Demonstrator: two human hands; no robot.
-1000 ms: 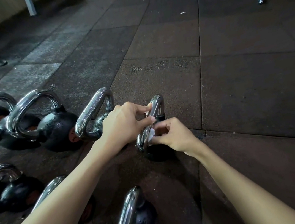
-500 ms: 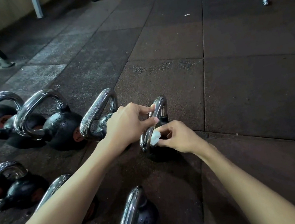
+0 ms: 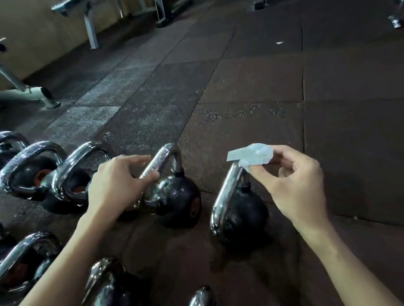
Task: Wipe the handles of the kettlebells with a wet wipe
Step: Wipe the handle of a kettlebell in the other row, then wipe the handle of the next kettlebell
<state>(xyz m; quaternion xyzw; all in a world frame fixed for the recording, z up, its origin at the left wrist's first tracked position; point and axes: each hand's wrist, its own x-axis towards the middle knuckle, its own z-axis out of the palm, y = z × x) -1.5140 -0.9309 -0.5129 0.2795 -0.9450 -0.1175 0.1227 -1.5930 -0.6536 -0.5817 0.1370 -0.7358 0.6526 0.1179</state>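
While the wet wipe (image 3: pixel 249 156) hangs crumpled above the row, it is pinched between the thumb and fingertips of the right hand (image 3: pixel 299 186), whose other fingers curl loosely behind it. The wipe sits right at the top of the chrome handle (image 3: pixel 224 196) of the end kettlebell (image 3: pixel 244 213), the rightmost of the far row. Whether it touches the metal or clears it is hard to tell from this angle. That handle is seen nearly edge-on, its loop running from near-left up to far-right, with the right hand just to its right and slightly above.

To the left stands the neighbouring kettlebell (image 3: pixel 176 199), close to the end one but not touching it. The left hand (image 3: pixel 121 185) is wrapped around the near part of its second handle (image 3: pixel 163 155), fingers over the bar and thumb beneath, leaving the far curve of the loop bare. This handle lies to the left of the wipe, its bar slanting the same way. The likely next move is therefore a short carry leftward by the right hand, the nearer free hand. Both forearms reach forward, the left stretched further across.

Other kettlebells (image 3: pixel 30 171) continue the row leftward, and a second row sits closer to the person. All rest on a dark rubber-tiled floor (image 3: pixel 346 135). Bench frames (image 3: pixel 9 82) stand near the wall.
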